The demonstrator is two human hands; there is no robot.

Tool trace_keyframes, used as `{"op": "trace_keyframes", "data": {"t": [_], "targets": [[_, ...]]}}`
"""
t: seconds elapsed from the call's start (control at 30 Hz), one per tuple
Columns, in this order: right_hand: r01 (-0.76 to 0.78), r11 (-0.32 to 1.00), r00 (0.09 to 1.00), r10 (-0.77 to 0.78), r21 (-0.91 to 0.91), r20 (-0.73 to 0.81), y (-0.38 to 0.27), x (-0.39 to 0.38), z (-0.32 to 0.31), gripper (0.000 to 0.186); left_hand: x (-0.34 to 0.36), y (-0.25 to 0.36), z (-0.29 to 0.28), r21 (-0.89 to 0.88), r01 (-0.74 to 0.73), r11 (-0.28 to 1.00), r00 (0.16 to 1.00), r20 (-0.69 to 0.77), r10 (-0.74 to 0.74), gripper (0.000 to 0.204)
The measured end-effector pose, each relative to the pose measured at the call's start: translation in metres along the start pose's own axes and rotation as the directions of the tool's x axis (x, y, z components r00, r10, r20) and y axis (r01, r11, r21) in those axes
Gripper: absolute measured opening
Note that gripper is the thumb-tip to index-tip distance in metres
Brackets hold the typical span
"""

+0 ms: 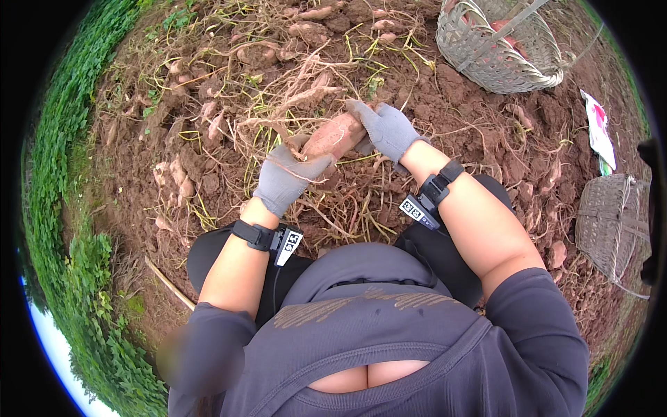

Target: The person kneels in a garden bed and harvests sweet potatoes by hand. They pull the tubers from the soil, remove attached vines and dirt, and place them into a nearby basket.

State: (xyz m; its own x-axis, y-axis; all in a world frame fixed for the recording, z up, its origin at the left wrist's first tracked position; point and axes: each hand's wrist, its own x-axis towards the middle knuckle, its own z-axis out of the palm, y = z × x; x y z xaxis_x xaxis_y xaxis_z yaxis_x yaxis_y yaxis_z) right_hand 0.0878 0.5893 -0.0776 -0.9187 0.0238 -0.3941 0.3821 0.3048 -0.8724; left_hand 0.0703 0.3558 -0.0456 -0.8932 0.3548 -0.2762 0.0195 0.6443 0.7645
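Note:
A large pinkish sweet potato (pixel 329 137), with roots and soil clinging to it, is held between my two gloved hands. My left hand (pixel 288 174), in a grey glove, is closed on its lower left end. My right hand (pixel 384 131), in a matching glove, grips its upper right end, with part of the fingers hidden behind it. A tangle of pale roots and dug-up vines (pixel 306 90) lies just above and left of the held potato. Each wrist has a black strap with a small device.
Several sweet potatoes (pixel 182 179) lie scattered on the brown soil (pixel 451 104). A woven basket (pixel 493 66) with red contents stands at the upper right, another basket (pixel 601 222) at the right. A white bag (pixel 599 128) lies between them. Green plants (pixel 62 174) border the left side; a stick (pixel 167 281) lies low left.

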Motion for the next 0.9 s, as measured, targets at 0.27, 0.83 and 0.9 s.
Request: {"op": "trace_keyframes", "data": {"t": [0.27,0.83,0.9], "targets": [[0.077,0.819,0.993,-0.116,0.568,0.032,-0.005,-0.005,-0.007,0.053,0.019,-0.037,-0.018,-0.569,0.092,0.817,0.994,0.103,-0.040,0.059],[0.090,0.758,0.971,0.078,0.646,-0.227,0.001,0.008,-0.026,0.043,0.010,-0.021,-0.011,-0.346,0.032,0.938,0.999,0.051,-0.015,0.062],[-0.030,0.812,0.996,0.075,0.583,-0.054,0.000,0.005,-0.012,0.053,0.009,-0.015,-0.012,-0.315,0.081,0.946,0.994,0.091,-0.055,0.064]]}}
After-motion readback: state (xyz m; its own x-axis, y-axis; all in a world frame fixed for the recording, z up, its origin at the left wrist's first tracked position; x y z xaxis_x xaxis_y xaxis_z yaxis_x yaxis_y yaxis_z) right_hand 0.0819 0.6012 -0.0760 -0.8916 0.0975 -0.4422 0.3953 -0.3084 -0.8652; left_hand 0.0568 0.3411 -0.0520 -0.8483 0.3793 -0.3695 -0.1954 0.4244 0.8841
